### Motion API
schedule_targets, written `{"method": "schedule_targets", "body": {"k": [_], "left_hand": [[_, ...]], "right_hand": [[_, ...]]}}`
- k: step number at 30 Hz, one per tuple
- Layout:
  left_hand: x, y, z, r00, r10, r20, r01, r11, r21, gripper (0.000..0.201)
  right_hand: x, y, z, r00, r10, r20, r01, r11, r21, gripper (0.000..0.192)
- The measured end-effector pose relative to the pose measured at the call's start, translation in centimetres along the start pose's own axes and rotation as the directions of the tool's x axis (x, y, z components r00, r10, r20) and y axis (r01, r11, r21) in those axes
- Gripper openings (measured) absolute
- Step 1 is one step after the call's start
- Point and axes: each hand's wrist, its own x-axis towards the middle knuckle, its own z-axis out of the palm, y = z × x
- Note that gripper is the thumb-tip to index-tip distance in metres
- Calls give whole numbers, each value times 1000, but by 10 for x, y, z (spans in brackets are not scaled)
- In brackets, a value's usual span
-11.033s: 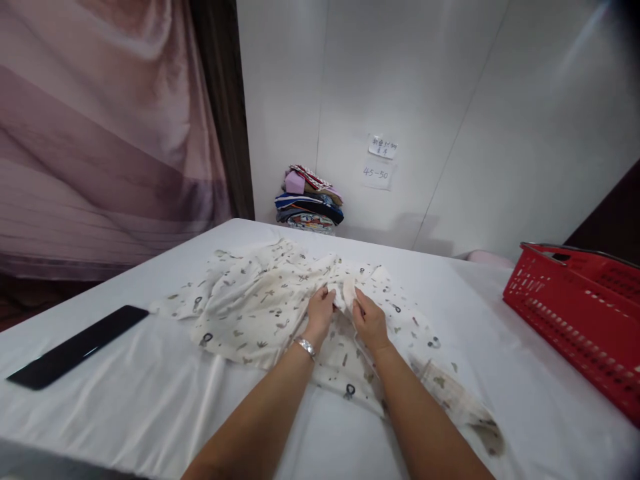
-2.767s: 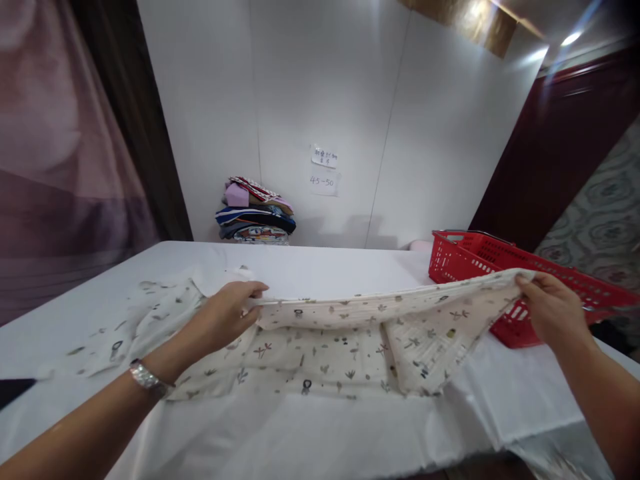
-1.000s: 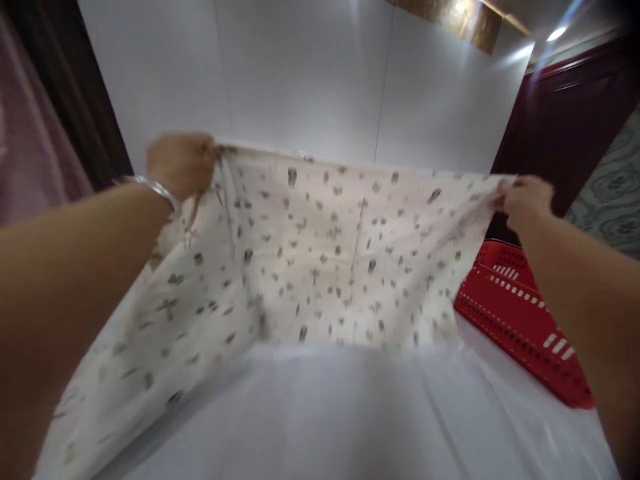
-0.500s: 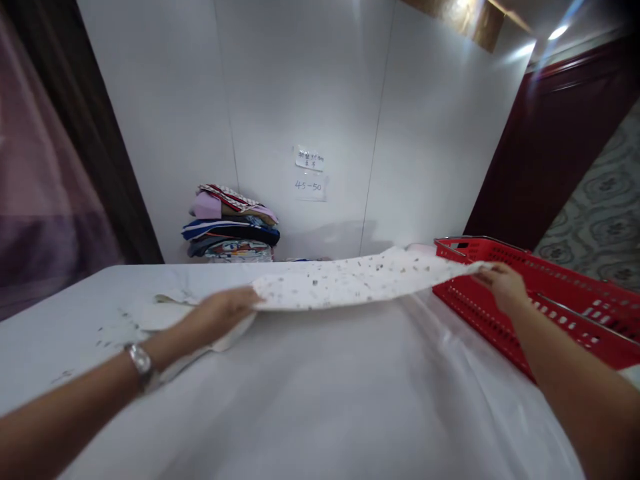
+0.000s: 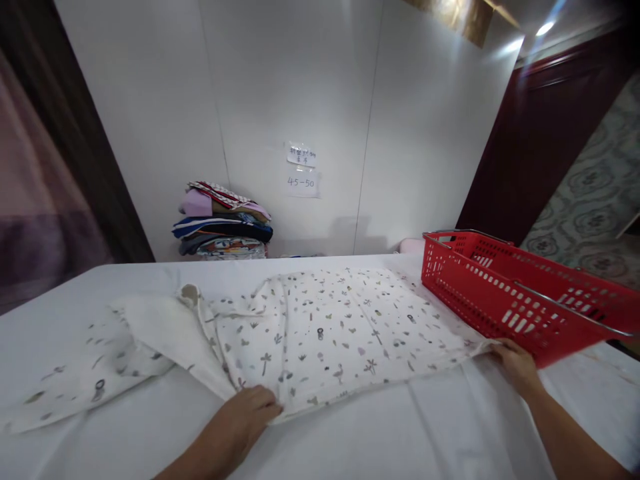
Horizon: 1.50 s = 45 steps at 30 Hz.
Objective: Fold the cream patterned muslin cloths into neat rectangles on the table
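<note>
A cream garment [image 5: 320, 327] with small dark prints lies spread flat on the white-covered table [image 5: 350, 440]. My left hand [image 5: 245, 417] pinches its near edge at the lower left. At the near right corner of the cloth, just beside the red basket, my right hand [image 5: 515, 363] holds the fabric. A sleeve or loose part of the garment [image 5: 100, 360] trails off crumpled to the left.
A red plastic basket [image 5: 505, 293] stands on the table at the right. A pile of folded clothes [image 5: 223, 223] sits against the white wall at the back, with paper notes [image 5: 301, 167] taped above it. A curtain hangs at the left and a dark door at the right.
Both hands lifted the garment into the air, swung it down and laid it flat on the table, drawing its near edge toward me. The hands keep hold of the two near corners.
</note>
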Motion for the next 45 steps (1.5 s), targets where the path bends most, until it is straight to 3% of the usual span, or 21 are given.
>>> {"method": "schedule_targets", "body": {"k": [3, 9, 15, 17, 19, 22, 24, 26, 29, 30, 32, 35, 37, 42, 45], "left_hand": [[-12, 6, 8, 999, -16, -31, 16, 1000, 1, 23], [-34, 9, 16, 996, -92, -22, 90, 994, -61, 26], [-35, 16, 24, 995, -97, -23, 94, 992, -79, 31], [-33, 19, 20, 996, -91, -5, 90, 994, -64, 29], [-32, 23, 13, 996, -89, 9, 89, 994, -56, 28], [-30, 29, 7, 996, -86, 20, 87, 993, -73, 27], [-29, 30, 6, 996, -91, 0, 90, 993, -73, 26], [-27, 31, 8, 994, -109, -24, 107, 993, -47, 25], [-24, 32, 11, 989, -131, -61, 132, 991, 12, 23], [-23, 33, 11, 988, -135, -70, 137, 990, 26, 21], [-21, 34, 9, 986, -150, -74, 154, 987, 43, 17], [-24, 32, 7, 978, -197, -64, 200, 978, 49, 10], [-30, 27, 6, 977, -204, -60, 206, 978, 41, 5], [-47, 5, 5, 994, -98, -42, 100, 993, 64, 9], [-50, -14, 4, 992, -108, -69, 116, 985, 129, 9]], "right_hand": [[-13, -2, -14, 995, 81, 61, -81, 997, 3, 18], [-27, 8, -32, 993, 48, 106, -36, 994, -106, 21], [-27, 19, -43, 979, -100, 180, 173, 876, -451, 31], [-25, 18, -47, 954, -142, 265, 267, 806, -528, 28], [-26, 15, -43, 904, -264, 336, 421, 684, -596, 26], [-50, 4, -8, 741, -488, 461, 668, 466, -580, 36], [-94, -14, 33, 586, -543, 601, 809, 434, -396, 41], [-158, -41, 78, 428, -580, 693, 879, 445, -171, 40], [-261, -92, 134, 64, -644, 762, 908, 354, 223, 44], [-290, -109, 149, 7, -644, 765, 890, 353, 288, 45], [-332, -136, 174, -11, -623, 782, 863, 389, 321, 42], [-359, -152, 200, 69, -582, 810, 859, 448, 248, 28], [-364, -147, 208, 95, -576, 812, 859, 459, 225, 26], [-363, -121, 206, 33, -573, 819, 798, 508, 323, 25], [-361, -116, 202, 52, -578, 814, 729, 579, 365, 25]]}}
